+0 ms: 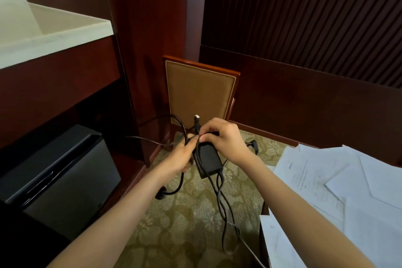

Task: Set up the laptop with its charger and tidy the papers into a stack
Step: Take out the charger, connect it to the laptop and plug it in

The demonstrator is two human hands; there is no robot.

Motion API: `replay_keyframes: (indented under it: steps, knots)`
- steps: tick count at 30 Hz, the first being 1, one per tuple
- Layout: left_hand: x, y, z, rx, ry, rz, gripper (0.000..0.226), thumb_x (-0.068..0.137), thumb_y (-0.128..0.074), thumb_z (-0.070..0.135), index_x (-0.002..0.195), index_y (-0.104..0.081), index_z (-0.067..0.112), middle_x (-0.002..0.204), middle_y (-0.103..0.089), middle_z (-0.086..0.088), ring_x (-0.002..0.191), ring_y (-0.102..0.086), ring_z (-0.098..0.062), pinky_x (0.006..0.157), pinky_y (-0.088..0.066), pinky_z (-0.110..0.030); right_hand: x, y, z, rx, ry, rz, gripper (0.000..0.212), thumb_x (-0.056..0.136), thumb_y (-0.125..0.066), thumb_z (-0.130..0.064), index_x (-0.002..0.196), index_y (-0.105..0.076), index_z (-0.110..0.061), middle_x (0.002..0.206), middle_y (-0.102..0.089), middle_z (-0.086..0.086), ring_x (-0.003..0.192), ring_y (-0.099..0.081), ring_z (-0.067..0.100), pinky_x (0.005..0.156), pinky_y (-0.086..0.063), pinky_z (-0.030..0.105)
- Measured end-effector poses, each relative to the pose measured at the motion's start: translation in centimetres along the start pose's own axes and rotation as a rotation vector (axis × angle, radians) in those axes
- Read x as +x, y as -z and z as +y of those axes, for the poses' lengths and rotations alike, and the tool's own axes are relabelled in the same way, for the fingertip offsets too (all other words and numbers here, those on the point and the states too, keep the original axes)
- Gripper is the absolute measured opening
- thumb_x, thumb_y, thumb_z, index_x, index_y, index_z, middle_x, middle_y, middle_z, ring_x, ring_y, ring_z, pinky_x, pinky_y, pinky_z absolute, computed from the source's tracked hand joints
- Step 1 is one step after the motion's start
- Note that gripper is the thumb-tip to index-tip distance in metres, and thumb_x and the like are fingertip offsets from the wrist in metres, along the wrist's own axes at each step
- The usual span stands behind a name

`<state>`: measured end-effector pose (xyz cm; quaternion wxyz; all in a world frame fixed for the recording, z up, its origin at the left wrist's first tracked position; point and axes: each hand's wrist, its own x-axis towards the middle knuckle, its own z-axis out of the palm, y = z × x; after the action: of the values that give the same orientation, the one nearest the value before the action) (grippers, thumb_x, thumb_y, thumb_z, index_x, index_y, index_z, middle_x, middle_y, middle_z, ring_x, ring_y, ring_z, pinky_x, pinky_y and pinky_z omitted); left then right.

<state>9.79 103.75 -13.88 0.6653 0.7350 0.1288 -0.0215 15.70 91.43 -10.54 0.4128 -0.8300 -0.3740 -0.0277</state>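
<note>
Papers point(339, 191), largest of the task's things in view: loose, overlapping white sheets spread askew over the tabletop point(264, 208) at lower right, not yet stacked. Laptop not in view.

At left, black box-shaped unit point(61, 172) below a pale shelf point(54, 35). Across the lower middle, patterned carpet point(185, 224). At centre, upholstered chair back point(199, 91).

Charger brick point(207, 160) held in mid-air above the carpet, between both hands, well left of the papers. Judged step: freeing the tangled lead before plugging in.

Likely faults from here:
- tightening a knot by pulling on crossed loops;
- dropping the brick on loosening either grip, with only floor beneath;
- snagging a hanging loop on the tabletop corner and dragging sheets off.

Left hand point(181, 156): fingers curled around several strands of cable point(221, 198) just beside the brick's left edge, clenched on them.

Right hand point(224, 139): fingers bent, thumb and fingertips seemingly pinching the cable at the brick's upper end, knuckles above the brick. Neither hand released.

Two twisted strands hanging from the brick's lower end toward the bottom of the view. Mains plug point(161, 194) dangling at lower left; touching the carpet or not, cannot tell.

Smallest: silvery connector tip point(196, 118), upright just above the right hand's fingers.
</note>
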Motion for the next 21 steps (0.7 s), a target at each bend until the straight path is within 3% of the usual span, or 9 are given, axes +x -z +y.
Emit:
replay_keyframes:
  steps: [2,6,9,10,12,14,17,19,21]
  knots:
    - [-0.6,-0.6,-0.3,-0.15,0.076,-0.063,0.03,0.102,-0.026,0.032,0.085,-0.046,0.018,0.037,-0.033,0.008,0.025,-0.026,-0.002,0.033,-0.016,-0.01,0.0,0.3,0.2,0.017,-0.056,0.003,0.009,0.074,-0.076,-0.012,0.079,-0.07,-0.011,0.08,-0.052,-0.011,0.076,-0.05,-0.002,0.072,-0.037,0.008]
    - [-1.3,-1.5,-1.0,-0.575,0.139,-0.231,0.05,0.098,-0.025,0.044,0.071,-0.051,0.011,0.039,-0.042,0.001,0.024,-0.025,-0.006,0.035,-0.012,-0.012,0.0,0.9,0.3,0.013,-0.219,-0.063,0.02,0.066,-0.083,-0.024,0.072,-0.063,-0.023,0.076,-0.048,-0.011,0.069,-0.045,-0.001,0.061,-0.034,0.011]
    - [-1.2,-2.1,-1.5,-0.474,0.145,-0.224,0.028,0.096,-0.039,0.036,0.086,-0.052,0.014,0.042,-0.044,0.004,0.025,-0.026,-0.004,0.032,-0.012,-0.011,-0.7,0.6,0.7,-0.111,-0.292,0.016,0.028,0.068,-0.081,-0.029,0.065,-0.054,-0.025,0.073,-0.046,-0.01,0.066,-0.045,0.003,0.056,-0.032,0.014]
    - [-1.1,-2.4,-1.6,-0.46,0.181,-0.186,0.016,0.096,-0.044,0.027,0.088,-0.048,0.014,0.043,-0.045,0.004,0.025,-0.027,-0.003,0.03,-0.014,-0.01,-1.1,0.5,0.8,-0.132,-0.333,0.075,0.031,0.072,-0.079,-0.03,0.063,-0.049,-0.025,0.069,-0.048,-0.009,0.063,-0.046,0.006,0.053,-0.032,0.014]
    - [-0.6,-2.7,-1.9,-0.509,0.252,-0.077,0.014,0.096,-0.045,0.019,0.084,-0.045,0.013,0.046,-0.044,0.001,0.024,-0.027,-0.003,0.028,-0.015,-0.009,-2.0,0.6,1.0,-0.174,-0.433,0.138,0.033,0.08,-0.071,-0.034,0.062,-0.045,-0.025,0.062,-0.051,-0.008,0.062,-0.052,0.011,0.05,-0.035,0.016]
    - [0.0,-2.7,-2.0,-0.543,0.264,0.042,0.02,0.099,-0.041,0.022,0.082,-0.047,0.013,0.057,-0.041,-0.002,0.023,-0.026,-0.002,0.027,-0.016,-0.009,-2.8,0.9,1.0,-0.193,-0.565,-0.01,0.032,0.085,-0.061,-0.047,0.069,-0.051,-0.021,0.065,-0.055,-0.006,0.069,-0.057,0.014,0.051,-0.039,0.018]
    - [0.4,-3.0,-1.4,-0.396,0.248,0.146,0.026,0.1,-0.039,0.031,0.085,-0.049,0.011,0.061,-0.043,-0.002,0.028,-0.036,-0.004,0.029,-0.025,-0.013,-3.4,0.8,0.4,0.297,-0.818,-0.327,0.034,0.083,-0.067,-0.041,0.096,-0.061,-0.011,0.08,-0.064,0.002,0.07,-0.063,0.015,0.054,-0.052,0.022]
    - [0.5,-3.2,-1.3,-0.126,0.251,0.234,0.027,0.098,-0.04,0.037,0.091,-0.049,0.013,0.072,-0.051,-0.002,0.051,-0.052,-0.012,0.043,-0.039,-0.022,-3.6,0.2,0.5,0.542,-0.852,-0.327,0.027,0.082,-0.071,-0.021,0.101,-0.059,-0.006,0.081,-0.064,0.003,0.067,-0.064,0.014,0.053,-0.054,0.02]
    - [0.9,-2.9,-1.6,0.041,0.19,0.297,0.031,0.099,-0.04,0.034,0.089,-0.054,0.009,0.075,-0.055,-0.005,0.06,-0.053,-0.017,0.047,-0.04,-0.026,-3.8,0.2,0.8,0.54,-0.828,-0.304,0.022,0.081,-0.071,-0.011,0.098,-0.058,-0.009,0.081,-0.063,0.003,0.068,-0.063,0.014,0.054,-0.053,0.02]
